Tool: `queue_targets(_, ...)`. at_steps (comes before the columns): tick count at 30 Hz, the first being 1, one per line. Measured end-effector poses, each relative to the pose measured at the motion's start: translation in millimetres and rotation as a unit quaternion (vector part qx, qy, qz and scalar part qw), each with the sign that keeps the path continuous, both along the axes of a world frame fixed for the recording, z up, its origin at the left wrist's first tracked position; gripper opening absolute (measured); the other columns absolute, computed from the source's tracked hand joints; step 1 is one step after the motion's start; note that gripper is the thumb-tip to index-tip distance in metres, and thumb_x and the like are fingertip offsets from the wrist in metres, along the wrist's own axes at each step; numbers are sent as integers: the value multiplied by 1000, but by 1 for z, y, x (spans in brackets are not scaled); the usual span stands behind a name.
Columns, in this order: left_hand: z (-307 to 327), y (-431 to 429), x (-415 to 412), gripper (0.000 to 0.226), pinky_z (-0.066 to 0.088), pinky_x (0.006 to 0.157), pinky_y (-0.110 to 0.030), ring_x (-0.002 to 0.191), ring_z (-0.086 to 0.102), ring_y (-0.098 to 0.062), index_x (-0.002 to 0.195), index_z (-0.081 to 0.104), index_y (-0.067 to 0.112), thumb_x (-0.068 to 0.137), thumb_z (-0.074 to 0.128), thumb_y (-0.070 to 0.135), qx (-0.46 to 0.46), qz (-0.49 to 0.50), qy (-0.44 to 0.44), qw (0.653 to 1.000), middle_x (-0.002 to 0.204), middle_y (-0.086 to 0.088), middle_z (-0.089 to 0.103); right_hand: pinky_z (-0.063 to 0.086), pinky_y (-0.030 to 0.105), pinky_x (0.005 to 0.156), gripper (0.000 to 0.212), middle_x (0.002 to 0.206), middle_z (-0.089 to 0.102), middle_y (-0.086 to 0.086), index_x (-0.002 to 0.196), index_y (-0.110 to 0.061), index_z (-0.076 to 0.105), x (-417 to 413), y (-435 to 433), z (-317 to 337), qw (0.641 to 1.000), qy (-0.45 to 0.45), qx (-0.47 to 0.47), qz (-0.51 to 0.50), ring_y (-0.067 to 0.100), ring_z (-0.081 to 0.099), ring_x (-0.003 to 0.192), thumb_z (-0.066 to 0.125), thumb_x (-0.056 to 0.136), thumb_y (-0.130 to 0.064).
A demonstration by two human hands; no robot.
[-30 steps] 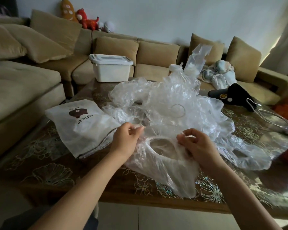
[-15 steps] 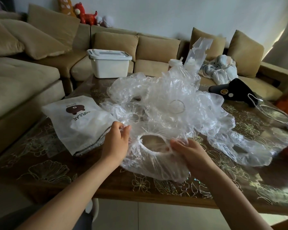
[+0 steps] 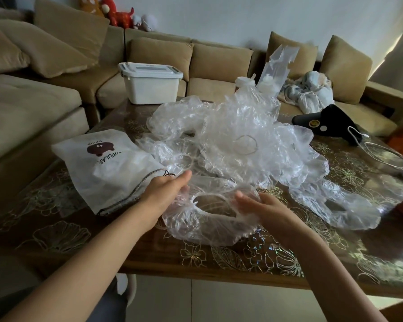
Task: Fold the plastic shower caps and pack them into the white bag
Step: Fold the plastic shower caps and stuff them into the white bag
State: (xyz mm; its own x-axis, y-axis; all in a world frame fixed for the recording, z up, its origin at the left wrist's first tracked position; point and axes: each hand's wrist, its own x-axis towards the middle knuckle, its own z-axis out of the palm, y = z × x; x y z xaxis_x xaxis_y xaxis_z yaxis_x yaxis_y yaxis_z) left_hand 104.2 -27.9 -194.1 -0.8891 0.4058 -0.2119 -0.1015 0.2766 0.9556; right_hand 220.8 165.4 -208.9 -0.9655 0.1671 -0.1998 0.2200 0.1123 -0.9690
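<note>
Working one shower cap at the near edge of the table, right in front of the pile of caps. Lies puffed and crumpled, elastic opening facing up.

Hands apart, one on each side of that opening:
- left hand: fingers straight, flat against the cap's left rim, no pinch
- right hand: fingers straight too, palm turned inward, thin film draped over the fingertips, no closed grip visible

Reads as the flattening step before the first fold; judgement only.

To do it well:
- push trapped air out through the opening first, else springs back
- bring palms together evenly so the elastic collapses into one straight line, not a twist
- then press flat on the table, fold in half, then in half again
- go slow: film looks slippery and likely to cling to skin
- stay clear of the pile behind, or risk dragging a neighbour along

Second loose cap off to the right, apart from this one.

White bag flat on the table just left of the left hand, corded mouth beside the wrist. Seems to hold something already; contents not readable. Fold narrow enough for that mouth.
</note>
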Motion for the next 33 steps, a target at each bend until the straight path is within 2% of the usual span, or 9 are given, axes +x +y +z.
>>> queue_targets(2, -3, 6, 3, 31, 37, 64, -21, 84, 56, -15, 71, 62, 11, 95, 51, 29, 18, 77, 26, 997, 79, 3, 61, 50, 23, 71, 44, 87, 71, 13, 95, 1, 67, -3, -7, 0, 996, 18, 17, -82, 24, 65, 74, 57, 84, -41)
queue_targets(6, -9, 15, 5, 28, 38, 58, -17, 67, 55, -8, 80, 63, 10, 98, 45, 24, 44, 170, 56, 983, 74, 3, 61, 36, 27, 55, 27, 63, 54, 9, 72, -6, 62, -9, -14, -1, 961, 131, 130, -208, 20, 46, 58, 58, 91, -26)
queue_targets(11, -23, 13, 6, 28, 40, 55, -19, 63, 53, -9, 89, 61, 11, 100, 40, 25, -36, 193, 304, 932, 79, 6, 59, 38, 17, 37, 15, 57, 62, -7, 74, -19, 63, -12, -21, 2, 936, 162, 170, -261, 0, 48, 40, 64, 88, -13)
queue_targets(15, -40, 7, 4, 31, 31, 43, -24, 49, 47, -16, 81, 53, 10, 99, 38, 30, -135, 118, 404, 897, 58, 4, 49, 44, 12, 53, 11, 74, 65, -8, 77, -19, 65, -9, -10, -5, 927, 112, 246, -258, 5, 57, 64, 72, 80, -12)
queue_targets(19, -36, 6, 12, 24, 38, 51, -19, 68, 54, -13, 113, 49, 9, 98, 43, 28, -330, 75, 422, 841, 90, -3, 58, 47, 12, 69, 26, 93, 60, -8, 101, -18, 60, -1, -1, -9, 948, 21, 281, -151, 8, 58, 85, 72, 79, -9)
queue_targets(22, -24, 16, 13, 26, 49, 66, -32, 85, 61, -25, 111, 60, 3, 86, 61, 8, -277, 38, 542, 793, 100, -12, 64, 45, 15, 76, 20, 99, 59, -5, 106, -17, 62, -1, -7, -6, 886, 86, 419, -182, 8, 57, 88, 64, 87, -12)
queue_targets(25, -32, 24, 15, 31, 40, 97, -29, 111, 55, -20, 123, 58, 8, 93, 52, 9, -219, -108, 519, 819, 121, -5, 61, 45, 21, 91, 23, 111, 64, 0, 112, -11, 64, -3, -28, -12, 855, 137, 489, -103, 11, 58, 99, 56, 91, -7)
queue_targets(30, -50, 15, 17, 27, 47, 70, -27, 78, 58, -18, 85, 72, 15, 60, 85, 16, -212, -141, 546, 798, 83, 0, 62, 51, 32, 74, 26, 96, 66, -4, 96, -20, 69, 12, -45, -32, 801, 134, 577, -83, 18, 62, 86, 54, 84, -38)
queue_targets(33, -54, 15, 15, 24, 44, 67, -25, 73, 53, -14, 75, 72, 16, 57, 88, 19, -213, -132, 549, 798, 76, 4, 56, 44, 36, 88, 24, 105, 60, 0, 102, -17, 67, 9, -41, -34, 825, 66, 553, -91, 22, 54, 99, 61, 87, -35)
